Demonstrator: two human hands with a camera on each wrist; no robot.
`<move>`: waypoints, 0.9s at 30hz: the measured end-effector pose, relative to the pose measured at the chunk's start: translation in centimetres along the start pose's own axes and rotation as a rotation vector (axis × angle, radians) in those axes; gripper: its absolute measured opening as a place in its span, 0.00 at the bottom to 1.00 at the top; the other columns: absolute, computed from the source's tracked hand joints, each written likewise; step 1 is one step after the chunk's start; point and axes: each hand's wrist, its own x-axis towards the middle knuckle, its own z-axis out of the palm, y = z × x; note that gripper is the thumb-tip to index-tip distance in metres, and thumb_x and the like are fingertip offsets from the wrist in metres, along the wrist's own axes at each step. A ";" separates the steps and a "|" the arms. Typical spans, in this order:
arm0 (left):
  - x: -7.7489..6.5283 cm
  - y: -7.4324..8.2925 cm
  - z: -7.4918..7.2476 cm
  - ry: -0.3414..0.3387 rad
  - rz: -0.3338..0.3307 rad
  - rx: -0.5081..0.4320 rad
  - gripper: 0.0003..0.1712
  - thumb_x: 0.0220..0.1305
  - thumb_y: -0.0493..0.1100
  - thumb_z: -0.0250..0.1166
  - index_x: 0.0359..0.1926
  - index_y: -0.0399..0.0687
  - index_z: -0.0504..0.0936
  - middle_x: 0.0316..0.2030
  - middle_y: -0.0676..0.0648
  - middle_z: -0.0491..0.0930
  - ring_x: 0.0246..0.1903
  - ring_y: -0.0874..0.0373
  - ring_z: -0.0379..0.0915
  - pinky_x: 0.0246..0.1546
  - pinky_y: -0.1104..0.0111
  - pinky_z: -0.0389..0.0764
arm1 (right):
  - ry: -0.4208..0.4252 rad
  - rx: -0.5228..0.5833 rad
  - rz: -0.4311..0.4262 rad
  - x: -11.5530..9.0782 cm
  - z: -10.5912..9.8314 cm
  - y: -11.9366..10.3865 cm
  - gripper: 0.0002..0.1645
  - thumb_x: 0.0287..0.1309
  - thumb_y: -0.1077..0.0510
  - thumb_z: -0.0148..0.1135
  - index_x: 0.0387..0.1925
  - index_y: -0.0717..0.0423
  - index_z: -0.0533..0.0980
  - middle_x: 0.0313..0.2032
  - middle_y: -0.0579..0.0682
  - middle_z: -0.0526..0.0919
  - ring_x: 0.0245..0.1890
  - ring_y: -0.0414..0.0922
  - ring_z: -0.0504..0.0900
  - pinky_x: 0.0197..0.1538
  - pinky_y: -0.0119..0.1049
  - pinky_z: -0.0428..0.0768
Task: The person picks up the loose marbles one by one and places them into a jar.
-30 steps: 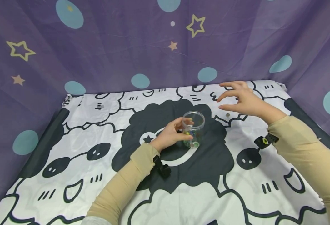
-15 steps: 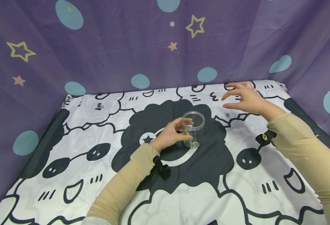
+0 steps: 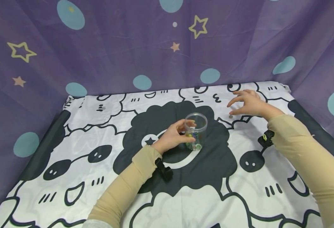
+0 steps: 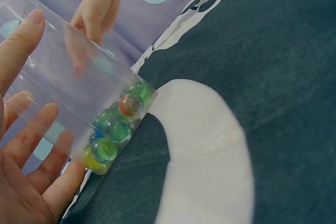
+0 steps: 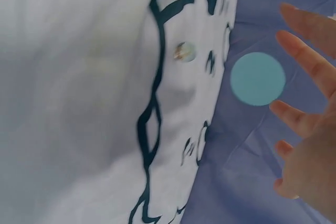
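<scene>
Left hand wrapped round a clear plastic jar, fingers curled against its wall, thumb on the near side; jar stands upright and open-topped on the counter, over the dark sheep figure at the middle of the printed cloth. Bottom of the jar holds a small heap of coloured glass marbles, green, blue, yellow and one reddish. Right hand hovers low over the far right part of the cloth, fingers spread and straight, holding nothing. One loose marble lies on the white part of the cloth just beside the right hand's thumb, well apart from the jar; cannot tell whether the thumb touches it. Both arms in tan sleeves, black straps at the wrists. Purple backdrop with stars and blue dots rises behind the counter.
</scene>
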 end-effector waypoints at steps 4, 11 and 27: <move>0.0 0.1 0.0 -0.001 0.000 0.005 0.34 0.55 0.32 0.69 0.63 0.39 0.67 0.61 0.42 0.71 0.57 0.50 0.69 0.56 0.66 0.73 | -0.043 -0.010 0.023 0.4 0.5 0.7 0.21 0.46 0.53 0.73 0.43 0.56 0.82 0.66 0.69 0.57 0.66 0.73 0.45 0.60 0.71 0.38; -0.1 0.1 0.0 0.001 -0.001 0.008 0.34 0.55 0.33 0.69 0.63 0.40 0.68 0.60 0.43 0.72 0.57 0.50 0.70 0.54 0.66 0.74 | -0.085 -0.059 0.066 0.9 1.0 1.6 0.20 0.45 0.50 0.72 0.41 0.53 0.83 0.66 0.70 0.56 0.65 0.74 0.42 0.59 0.72 0.36; -0.1 0.0 0.0 0.002 -0.005 0.006 0.34 0.55 0.33 0.69 0.63 0.42 0.68 0.61 0.44 0.72 0.57 0.52 0.70 0.53 0.66 0.75 | -0.090 -0.155 0.077 1.5 2.2 1.7 0.14 0.42 0.55 0.72 0.36 0.51 0.84 0.64 0.71 0.59 0.63 0.75 0.45 0.59 0.72 0.35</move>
